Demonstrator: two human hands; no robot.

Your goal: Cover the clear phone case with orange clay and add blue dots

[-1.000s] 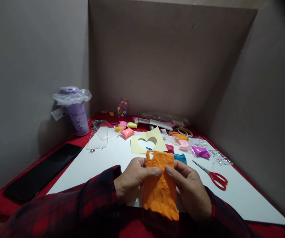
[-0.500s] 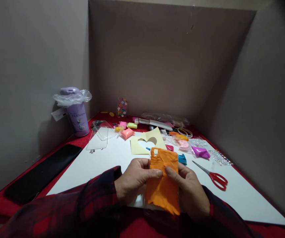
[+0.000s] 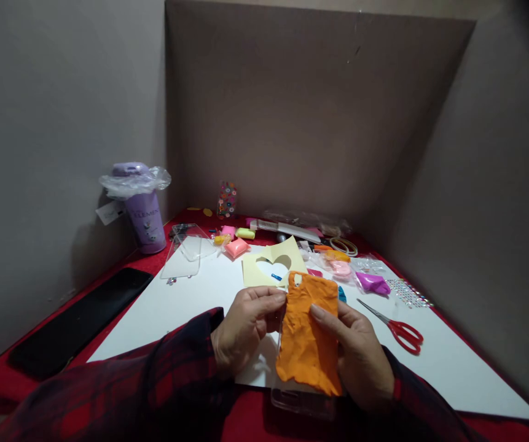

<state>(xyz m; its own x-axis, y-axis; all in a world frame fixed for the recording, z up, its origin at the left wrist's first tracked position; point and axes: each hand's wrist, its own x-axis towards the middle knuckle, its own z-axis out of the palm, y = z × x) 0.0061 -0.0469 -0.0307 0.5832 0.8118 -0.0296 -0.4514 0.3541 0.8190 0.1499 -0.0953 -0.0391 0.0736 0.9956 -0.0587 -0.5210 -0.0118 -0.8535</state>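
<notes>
Upright in front of me is a clear phone case (image 3: 303, 403) with a wrinkled sheet of orange clay (image 3: 310, 344) over its back. The clay's lower edge is ragged, and transparent plastic shows beneath it. A small hole near the top left of the clay marks the camera opening. My right hand (image 3: 360, 350) grips the case from the right, thumb on the clay and fingers behind. At the upper left edge, the thumb and forefinger of my left hand (image 3: 250, 328) are pinched together against the rim. Their far sides are hidden.
Red-handled scissors (image 3: 405, 334) lie right on the white board (image 3: 458, 368). Beyond the case are a heart-cut yellow paper (image 3: 250, 273) and several clay packs, one purple (image 3: 372, 283). A black phone (image 3: 82, 319), clear cases (image 3: 181, 261) and a purple cup (image 3: 147, 224) are left.
The clay-covered case has shifted slightly right and tilted. My left thumb has come off the clay's face and moved up to the left edge. More clear plastic shows at the bottom.
</notes>
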